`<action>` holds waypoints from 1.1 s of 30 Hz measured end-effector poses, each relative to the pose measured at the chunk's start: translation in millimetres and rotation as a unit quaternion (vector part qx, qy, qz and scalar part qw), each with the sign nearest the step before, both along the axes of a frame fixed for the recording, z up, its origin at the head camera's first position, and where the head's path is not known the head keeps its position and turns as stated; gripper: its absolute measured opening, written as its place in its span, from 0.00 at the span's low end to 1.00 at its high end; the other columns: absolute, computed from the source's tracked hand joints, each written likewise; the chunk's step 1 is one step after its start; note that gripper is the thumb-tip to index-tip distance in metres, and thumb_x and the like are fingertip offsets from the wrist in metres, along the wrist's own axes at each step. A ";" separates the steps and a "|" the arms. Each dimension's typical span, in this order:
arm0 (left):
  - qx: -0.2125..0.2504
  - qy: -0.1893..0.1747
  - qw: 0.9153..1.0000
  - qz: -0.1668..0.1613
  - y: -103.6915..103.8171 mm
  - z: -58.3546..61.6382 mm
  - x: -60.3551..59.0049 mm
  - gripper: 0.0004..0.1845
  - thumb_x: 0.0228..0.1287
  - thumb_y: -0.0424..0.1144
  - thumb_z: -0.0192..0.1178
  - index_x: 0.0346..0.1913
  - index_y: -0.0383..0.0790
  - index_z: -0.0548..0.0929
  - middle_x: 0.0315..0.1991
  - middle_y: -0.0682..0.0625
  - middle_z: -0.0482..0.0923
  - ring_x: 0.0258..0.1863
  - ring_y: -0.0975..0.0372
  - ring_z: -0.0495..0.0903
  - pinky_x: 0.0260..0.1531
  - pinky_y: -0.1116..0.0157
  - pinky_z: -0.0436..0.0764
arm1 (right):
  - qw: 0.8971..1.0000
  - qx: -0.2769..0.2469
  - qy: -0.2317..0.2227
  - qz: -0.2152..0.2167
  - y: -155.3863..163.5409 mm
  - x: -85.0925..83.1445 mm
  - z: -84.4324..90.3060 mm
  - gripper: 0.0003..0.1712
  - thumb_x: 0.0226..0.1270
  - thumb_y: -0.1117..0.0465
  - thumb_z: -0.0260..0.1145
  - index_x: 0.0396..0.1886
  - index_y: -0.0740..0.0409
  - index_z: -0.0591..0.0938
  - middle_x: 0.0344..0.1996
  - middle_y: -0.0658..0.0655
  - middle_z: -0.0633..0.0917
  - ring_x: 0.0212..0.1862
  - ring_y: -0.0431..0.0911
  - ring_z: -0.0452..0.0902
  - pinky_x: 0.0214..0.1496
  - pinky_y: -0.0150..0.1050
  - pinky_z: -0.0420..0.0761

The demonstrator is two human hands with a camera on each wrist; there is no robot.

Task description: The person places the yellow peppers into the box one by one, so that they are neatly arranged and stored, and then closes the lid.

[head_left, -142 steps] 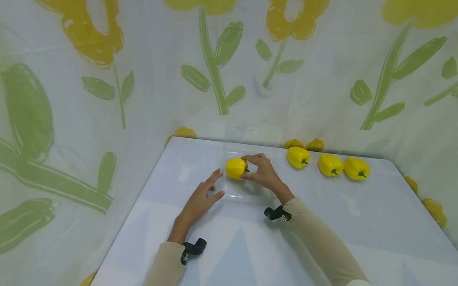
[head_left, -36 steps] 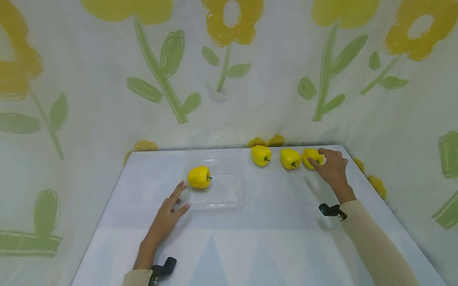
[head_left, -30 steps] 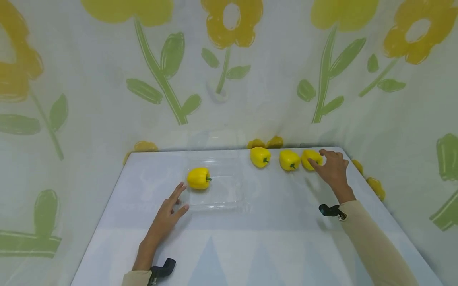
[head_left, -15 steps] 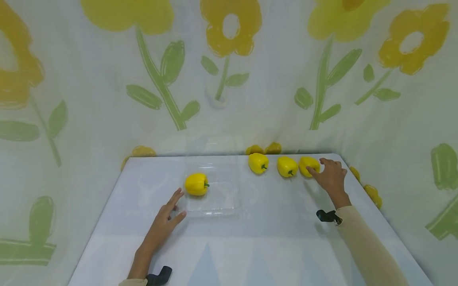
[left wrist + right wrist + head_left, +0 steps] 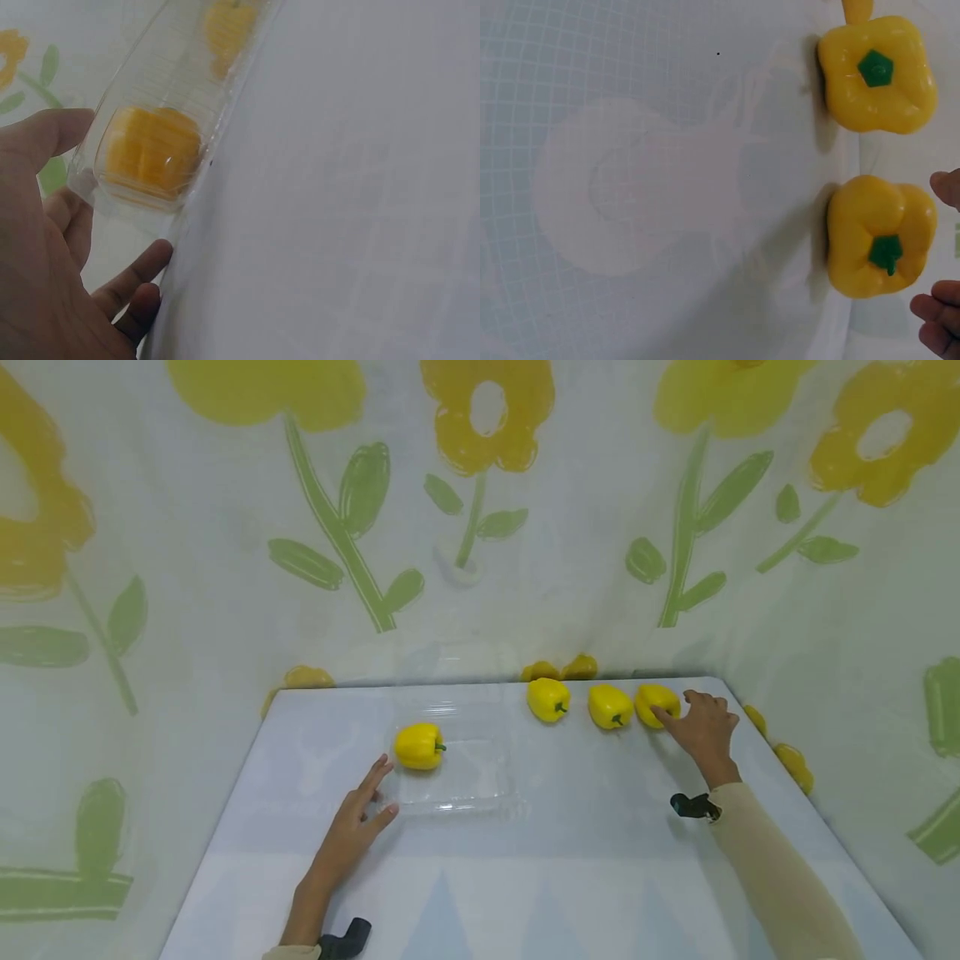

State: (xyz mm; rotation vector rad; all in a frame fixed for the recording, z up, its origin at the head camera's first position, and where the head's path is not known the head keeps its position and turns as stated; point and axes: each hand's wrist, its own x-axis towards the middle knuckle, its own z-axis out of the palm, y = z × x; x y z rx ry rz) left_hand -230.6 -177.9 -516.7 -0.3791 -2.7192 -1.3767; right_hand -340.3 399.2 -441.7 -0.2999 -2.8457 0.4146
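Note:
A clear plastic container (image 5: 468,772) sits left of centre on the table, with one yellow bell pepper (image 5: 419,747) at its left end. My left hand (image 5: 347,837) is at the container's left side, fingers extended; in the left wrist view the thumb (image 5: 64,131) is right at the rim. Three more yellow bell peppers lie in a row along the back. Around the rightmost bell pepper (image 5: 657,706) my right hand (image 5: 705,727) is spread, thumb on its near side. In the right wrist view that bell pepper (image 5: 881,236) shows a green stem, between thumb and fingers.
Along the back edge are the middle bell pepper (image 5: 610,707) and the left bell pepper (image 5: 548,700) of the row. Behind the table (image 5: 480,893) hangs a flower-printed cloth (image 5: 570,577). Each wrist carries a black camera, such as the right camera (image 5: 692,806).
Earlier my right hand held a bell pepper in the container; it has let go and moved right to the rightmost bell pepper. My left hand stays by the container. The head view shifted.

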 end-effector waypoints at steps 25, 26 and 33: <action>-0.005 -0.003 1.000 0.006 0.2 3.8 3.6 0.36 0.72 0.50 0.60 0.79 0.62 0.57 0.79 0.66 0.48 0.53 0.61 0.68 0.48 0.52 0.72 | 0.998 -0.059 -0.004 -0.005 2.4 -11.3 -13.4 0.45 0.65 0.41 0.67 0.63 0.77 0.70 0.57 0.78 0.74 0.57 0.70 0.60 0.53 0.66 0.56; -0.003 -0.003 1.000 0.007 0.0 3.8 3.6 0.36 0.72 0.50 0.60 0.79 0.62 0.57 0.79 0.67 0.48 0.53 0.61 0.68 0.48 0.52 0.73 | 0.998 -0.063 -0.003 -0.002 3.1 -10.6 -12.7 0.45 0.65 0.41 0.67 0.63 0.76 0.70 0.57 0.78 0.73 0.57 0.71 0.60 0.53 0.67 0.55; -0.005 0.002 1.000 0.006 -0.4 -0.6 0.8 0.36 0.72 0.51 0.59 0.79 0.62 0.57 0.79 0.67 0.47 0.54 0.62 0.68 0.48 0.52 0.73 | 0.995 -0.093 0.018 0.020 7.4 -0.9 -4.4 0.42 0.66 0.42 0.68 0.63 0.74 0.72 0.57 0.77 0.74 0.58 0.71 0.59 0.53 0.68 0.52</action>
